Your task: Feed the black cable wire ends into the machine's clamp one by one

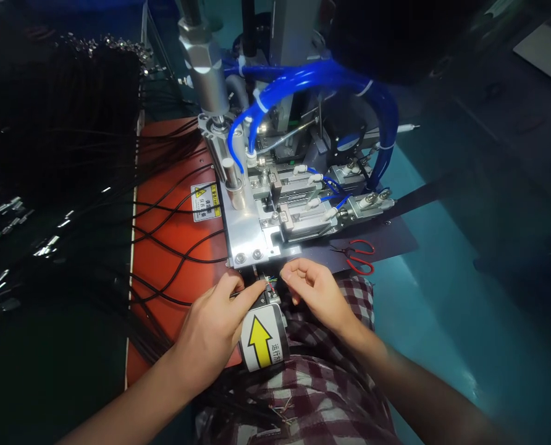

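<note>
Just in front of the metal press machine [250, 238], my left hand [213, 321] is closed, its thumb and fingers pinching a black cable. Thin coloured wires [270, 282] fan out from the cable's end at my left thumb tip, over a small metal fixture [272, 296]. To the right of these wires is my right hand [316, 292], fingers curled and thumb against the index finger. Whatever may be between those fingertips is too small to make out. Below the fixture sits a white label with a yellow arrow [260, 340].
Red-handled scissors [361, 254] lie on the dark plate right of my right hand. Black cables [178, 247] cross the orange board [164, 185] at left. Blue air hoses [312, 77] arch over the machine. More cables with bare wire ends [282, 411] lie on the checkered cloth [322, 395].
</note>
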`<action>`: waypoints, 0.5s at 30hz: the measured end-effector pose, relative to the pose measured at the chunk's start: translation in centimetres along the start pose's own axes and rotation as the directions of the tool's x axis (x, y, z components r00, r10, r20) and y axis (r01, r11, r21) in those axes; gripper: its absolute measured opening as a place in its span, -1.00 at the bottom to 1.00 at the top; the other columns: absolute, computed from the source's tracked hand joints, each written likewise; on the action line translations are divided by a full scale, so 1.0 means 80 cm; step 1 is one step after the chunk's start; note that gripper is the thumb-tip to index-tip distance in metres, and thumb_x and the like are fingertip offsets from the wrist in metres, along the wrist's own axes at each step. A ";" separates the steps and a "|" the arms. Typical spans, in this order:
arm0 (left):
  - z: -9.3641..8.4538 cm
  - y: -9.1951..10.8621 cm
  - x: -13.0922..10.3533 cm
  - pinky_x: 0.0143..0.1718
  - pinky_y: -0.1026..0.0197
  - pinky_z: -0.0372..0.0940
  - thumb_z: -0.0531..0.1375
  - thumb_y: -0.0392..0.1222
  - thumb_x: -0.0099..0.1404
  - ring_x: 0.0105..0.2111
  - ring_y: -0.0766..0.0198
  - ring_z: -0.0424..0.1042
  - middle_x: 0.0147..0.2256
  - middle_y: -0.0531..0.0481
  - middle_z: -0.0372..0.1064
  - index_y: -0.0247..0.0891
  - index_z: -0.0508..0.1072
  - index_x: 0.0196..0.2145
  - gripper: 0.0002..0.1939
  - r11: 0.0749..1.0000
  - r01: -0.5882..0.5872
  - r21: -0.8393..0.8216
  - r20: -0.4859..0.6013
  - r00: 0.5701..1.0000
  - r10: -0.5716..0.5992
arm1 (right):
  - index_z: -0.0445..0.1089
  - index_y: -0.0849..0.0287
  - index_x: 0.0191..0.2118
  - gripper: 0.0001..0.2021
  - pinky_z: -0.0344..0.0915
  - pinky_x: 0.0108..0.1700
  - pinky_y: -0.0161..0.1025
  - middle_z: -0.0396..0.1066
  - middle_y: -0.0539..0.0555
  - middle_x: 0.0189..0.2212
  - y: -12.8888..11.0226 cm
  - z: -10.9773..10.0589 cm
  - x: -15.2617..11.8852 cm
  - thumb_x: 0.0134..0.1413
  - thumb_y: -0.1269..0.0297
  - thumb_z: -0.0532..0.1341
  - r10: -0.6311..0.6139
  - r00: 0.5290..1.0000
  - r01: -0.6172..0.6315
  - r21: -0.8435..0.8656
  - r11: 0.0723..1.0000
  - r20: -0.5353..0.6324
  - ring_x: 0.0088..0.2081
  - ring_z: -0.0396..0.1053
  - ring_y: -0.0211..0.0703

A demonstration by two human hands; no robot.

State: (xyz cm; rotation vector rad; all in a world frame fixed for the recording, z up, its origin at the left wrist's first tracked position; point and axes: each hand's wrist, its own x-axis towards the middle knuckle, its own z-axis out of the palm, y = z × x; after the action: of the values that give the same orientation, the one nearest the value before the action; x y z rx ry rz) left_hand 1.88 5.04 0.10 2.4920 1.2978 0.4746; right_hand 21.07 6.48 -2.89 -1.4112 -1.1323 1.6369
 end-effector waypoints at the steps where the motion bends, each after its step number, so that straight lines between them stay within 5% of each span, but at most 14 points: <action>1: 0.000 0.000 0.000 -0.49 0.24 0.32 -0.02 -0.41 0.27 -0.44 0.23 0.34 -0.37 -0.07 0.22 -0.30 0.40 -0.02 -0.63 1.000 0.005 -0.009 0.005 1.000 -0.005 | 0.31 0.21 -0.42 -0.85 0.09 -0.56 -0.35 0.17 -0.11 -0.65 -0.001 0.002 -0.001 0.03 0.24 0.18 -0.025 1.000 0.025 -0.029 0.999 0.000 -0.62 0.14 -0.34; 15: -0.001 0.000 -0.001 -0.46 0.24 0.33 0.00 -0.39 0.29 -0.42 0.22 0.35 -0.36 -0.09 0.23 -0.33 0.41 -0.03 -0.66 0.999 0.015 -0.030 0.007 1.000 -0.015 | 0.26 0.17 -0.40 -0.90 0.14 -0.49 -0.36 0.17 -0.10 -0.60 -0.004 0.009 -0.006 0.14 0.35 0.10 -0.229 0.973 0.232 -0.231 0.945 0.041 -0.55 0.15 -0.32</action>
State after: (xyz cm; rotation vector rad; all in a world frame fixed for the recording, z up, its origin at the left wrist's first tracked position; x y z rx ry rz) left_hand 1.83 5.00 0.15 2.4555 1.2971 0.4785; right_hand 20.41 6.03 -2.38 -1.3518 -1.4792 1.3849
